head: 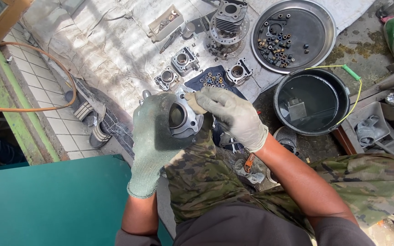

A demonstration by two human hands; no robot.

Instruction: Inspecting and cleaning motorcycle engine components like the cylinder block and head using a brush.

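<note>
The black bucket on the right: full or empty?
Partly filled. The black bucket holds dark liquid with a reflective surface, and a boxy part sits submerged in it. Depth cannot be told.

Hard daylight from above; the pale ground cloth (115,50) near the top edge is glaring, almost washed out. Deep, crisp shadows at the left. Focus sharp; slight wide-angle bending at the edges.

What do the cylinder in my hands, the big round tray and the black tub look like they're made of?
The engine cylinder looks like cast aluminium: dull grey, matte, with a smooth bore. The round tray seems to be steel or aluminium sheet, with a shiny rolled rim. The black tub looks like plastic or rubber, with a matte, thick rim, though that is less certain.
</note>
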